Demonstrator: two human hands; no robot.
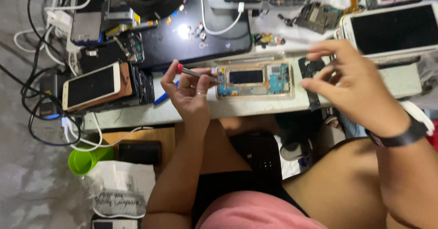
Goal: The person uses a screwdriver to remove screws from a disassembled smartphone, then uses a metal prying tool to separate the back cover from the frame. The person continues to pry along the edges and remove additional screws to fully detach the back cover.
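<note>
An opened phone (253,79) with a gold frame lies on the front edge of the workbench (137,115), its blue circuit board and black battery exposed. My left hand (189,94) grips a thin screwdriver (196,73) with a red cap, its tip touching the phone's left end. My right hand (351,87), with a black wristband (401,137), hovers blurred just right of the phone. Its fingers are spread and nothing is visibly held. A small black part (310,69) lies beneath its fingertips.
A gold-edged phone (91,86) lies on a stack of others at the left. There is a white tablet (392,28) at the right, a black mat (182,42) with screws behind, a loose circuit board (317,15), tangled cables (41,106), and a green funnel (84,160) and a plastic bag (121,188) below the bench.
</note>
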